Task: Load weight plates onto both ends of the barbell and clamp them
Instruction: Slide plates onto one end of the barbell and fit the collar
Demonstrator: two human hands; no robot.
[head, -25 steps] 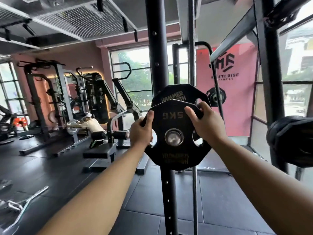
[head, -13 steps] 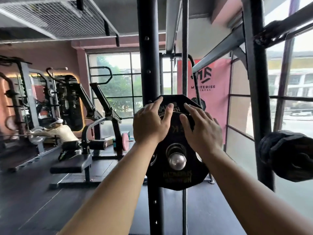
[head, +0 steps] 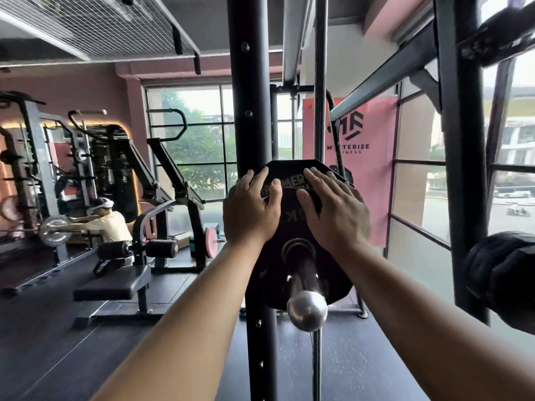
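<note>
A black 5 kg weight plate [head: 289, 215] sits on the chrome barbell sleeve [head: 306, 302], which points toward me. Behind it is a larger black plate [head: 292, 169] with white lettering. My left hand [head: 250, 211] lies flat with fingers spread on the upper left of the plates. My right hand [head: 333, 215] presses flat on the upper right. Neither hand curls around a rim. No clamp shows on the sleeve.
A black rack upright [head: 252, 111] stands just left of the plates, another upright [head: 463, 140] at the right. Black plates [head: 503, 273] hang on a peg at the right edge. A bench [head: 113, 285] and a person at a machine [head: 107, 221] are to the left.
My hands went from gripping the 5 kg plate's rim to pressing flat on its face. The plate has slid further along the sleeve, whose chrome end now sticks out more.
</note>
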